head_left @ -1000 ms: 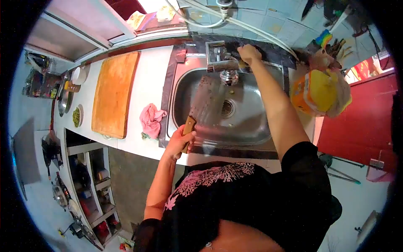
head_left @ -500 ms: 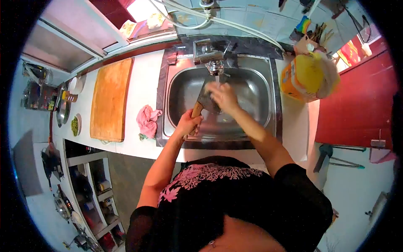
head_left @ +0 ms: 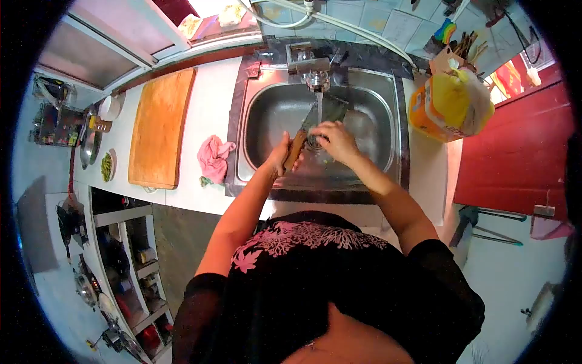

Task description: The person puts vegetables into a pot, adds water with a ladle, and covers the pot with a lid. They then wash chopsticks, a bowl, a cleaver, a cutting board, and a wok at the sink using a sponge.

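Note:
Over the metal sink (head_left: 257, 121), my left hand (head_left: 284, 156) is wrapped round the wooden handle of a cleaver (head_left: 330, 112). The dark, wide blade points up and to the right, under the faucet (head_left: 317, 79), and running water falls on it. My right hand (head_left: 337, 142) is at the lower end of the blade, near the handle, with its fingers bent and close together. Whether anything is under those fingers cannot be made out.
Left of the sink lie a crumpled pink cloth (head_left: 214, 159), a wooden cutting board (head_left: 161, 130) and a small dish of green pieces (head_left: 107, 167). A yellow and orange container (head_left: 448, 106) stands to the right, near a red cabinet door (head_left: 515, 155).
My right hand has moved down the blade towards the handle. My left hand has shifted right, and the cleaver has turned, its handle now more visible.

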Available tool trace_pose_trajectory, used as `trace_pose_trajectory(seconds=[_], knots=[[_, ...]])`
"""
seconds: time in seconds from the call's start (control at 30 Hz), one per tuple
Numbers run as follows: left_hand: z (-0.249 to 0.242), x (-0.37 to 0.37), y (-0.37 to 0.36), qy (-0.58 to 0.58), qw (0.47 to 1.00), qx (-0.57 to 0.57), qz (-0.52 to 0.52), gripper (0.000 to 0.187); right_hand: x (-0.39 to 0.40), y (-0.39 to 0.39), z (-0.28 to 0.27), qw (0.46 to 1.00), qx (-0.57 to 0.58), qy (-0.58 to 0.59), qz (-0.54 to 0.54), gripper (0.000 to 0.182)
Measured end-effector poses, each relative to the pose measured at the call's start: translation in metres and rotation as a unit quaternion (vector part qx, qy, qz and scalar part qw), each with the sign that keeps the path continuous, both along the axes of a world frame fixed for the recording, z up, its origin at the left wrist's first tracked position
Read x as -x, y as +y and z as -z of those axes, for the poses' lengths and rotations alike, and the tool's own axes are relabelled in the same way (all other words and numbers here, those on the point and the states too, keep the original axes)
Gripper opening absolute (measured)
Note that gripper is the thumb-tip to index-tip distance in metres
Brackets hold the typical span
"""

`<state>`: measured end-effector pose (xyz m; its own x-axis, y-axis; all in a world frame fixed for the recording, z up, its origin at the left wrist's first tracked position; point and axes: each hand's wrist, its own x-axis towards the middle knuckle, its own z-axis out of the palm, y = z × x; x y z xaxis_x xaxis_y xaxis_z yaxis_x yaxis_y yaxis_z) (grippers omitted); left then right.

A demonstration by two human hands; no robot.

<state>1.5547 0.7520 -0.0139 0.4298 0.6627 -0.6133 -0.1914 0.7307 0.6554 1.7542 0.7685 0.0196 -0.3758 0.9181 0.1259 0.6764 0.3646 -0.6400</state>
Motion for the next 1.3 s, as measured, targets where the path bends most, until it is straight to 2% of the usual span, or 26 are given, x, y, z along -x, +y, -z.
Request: trace_pose_trajectory(seconds=[0.1,0.13,0.23,0.27,0.3,0.33,0.37,0.4,0.43,0.5,0.53,0.63,0.67,0.77,0.8,0.9,0.93,1.03,1.07,1.1,1.17,1.23,1.3], knots=[[-0.005,-0.022,0.015,-0.002,0.998,0.049,-0.024,0.068,0.017,-0.008,-0.016,0.998,-0.03,0.044,0.036,0.02],[-0.002,-0.023,0.022,-0.002,1.0,0.028,-0.005,0.074,0.025,-0.014,-0.011,0.998,-0.039,0.048,0.032,0.02],[-0.057,-0.041,0.028,0.018,0.992,0.094,-0.078,0.081,0.028,-0.018,-0.013,0.996,-0.005,0.089,-0.016,0.019],[-0.033,-0.04,0.034,0.024,0.994,0.077,-0.071,0.086,0.021,-0.014,-0.012,0.994,0.003,0.099,-0.038,0.019],[-0.007,-0.034,0.041,-0.014,0.998,0.06,-0.017,0.087,0.014,-0.011,-0.01,0.992,0.014,0.109,-0.058,0.018],[0.019,-0.026,0.048,-0.052,0.997,0.044,0.038,0.087,0.008,-0.004,-0.006,0.999,-0.028,0.028,0.016,0.018],[0.022,-0.026,0.053,-0.092,0.991,0.026,0.093,0.088,0.003,0.004,-0.011,0.995,0.041,-0.002,0.096,0.018],[0.025,-0.03,0.058,-0.159,0.98,0.026,0.113,0.089,0.002,0.004,-0.007,0.993,0.043,0.008,0.112,0.019],[0.028,-0.035,0.061,-0.124,0.989,0.042,0.065,0.089,0.004,0.006,-0.004,0.991,0.042,0.019,0.128,0.019],[0.007,-0.046,0.058,-0.054,0.995,0.076,-0.036,0.089,0.012,-0.005,-0.008,0.995,-0.027,0.093,0.016,0.021],[0.007,-0.044,0.06,-0.076,0.99,0.115,-0.025,0.089,0.013,-0.007,-0.009,0.993,-0.015,0.116,-0.004,0.022],[0.014,-0.043,0.063,-0.052,0.989,0.132,0.034,0.087,-0.013,0.015,0.028,0.998,-0.004,0.021,0.05,0.021],[0.028,-0.045,0.065,-0.045,0.986,0.161,0.015,0.061,-0.026,0.022,0.037,0.995,0.018,-0.036,0.09,0.021],[0.038,-0.046,0.067,-0.01,0.989,0.082,0.122,0.029,-0.047,0.031,0.028,0.971,0.097,0.014,0.218,0.021],[0.008,-0.05,0.06,0.007,0.99,0.088,0.11,0.011,-0.051,0.031,0.02,0.968,0.099,0.03,0.23,0.025],[-0.005,-0.037,0.052,0.0,0.989,0.04,0.144,0.011,-0.049,0.024,0.019,0.99,-0.02,0.071,0.122,0.028],[-0.017,-0.033,0.044,0.003,0.992,0.038,0.124,0.013,-0.047,0.025,0.039,0.994,-0.048,0.091,0.029,0.03],[-0.056,-0.022,0.031,0.011,0.987,0.019,0.16,0.017,-0.053,0.046,0.05,0.99,-0.077,0.001,0.117,0.032],[-0.053,-0.018,0.023,0.013,0.991,0.021,0.129,0.02,-0.055,0.056,0.046,0.976,-0.074,-0.053,0.197,0.031],[-0.06,-0.015,0.019,0.004,0.991,0.041,0.126,0.02,-0.055,0.063,0.037,0.964,-0.084,-0.05,0.249,0.028],[-0.076,-0.008,0.016,-0.014,0.989,0.078,0.122,0.02,-0.042,0.066,0.026,0.958,-0.075,-0.096,0.259,0.027],[-0.064,0.0,0.019,-0.002,0.994,0.065,0.083,0.022,-0.018,0.056,0.023,0.989,-0.02,-0.068,0.132,0.027],[-0.059,0.008,0.019,0.01,0.997,0.05,0.058,0.022,0.005,0.025,0.02,0.997,-0.049,0.016,0.052,0.034]])
